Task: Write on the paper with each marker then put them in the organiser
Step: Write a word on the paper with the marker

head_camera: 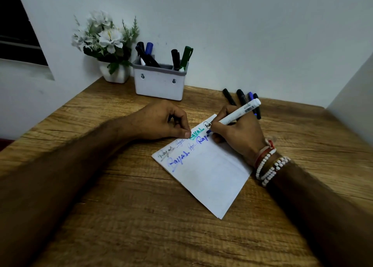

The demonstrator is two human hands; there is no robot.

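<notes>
The paper (210, 171) lies at an angle on the wooden tabletop (141, 216). It carries handwritten words in two rows, each reading roughly "Rayal". The top row holds four: grey, thin blue, thick green, and a black one partly hidden by the right hand. The lower row holds three, all blue: one large, one small, and one unfinished at the pen tip.

The right hand (236, 135) has a closed grip on a white-barrelled marker (240, 112), tip touching the paper at the unfinished blue word. A barcode label is visible on the barrel; its print is too small to read. The left hand (161, 121) is curled shut, with its fingertips pressing the upper edge of the paper; whether it encloses anything cannot be told.

Four loose markers (242, 98) lie on the tabletop just behind the right hand: three black, one blue, partly covered by the hand.

The white organiser (159, 83) stands at the wall. Its left compartment holds about three markers, with black and blue caps; its right compartment holds three, two black and one green.

A white pot of white flowers (105, 42) stands just left of the organiser. Beaded bracelets (270, 165) encircle the right wrist.
</notes>
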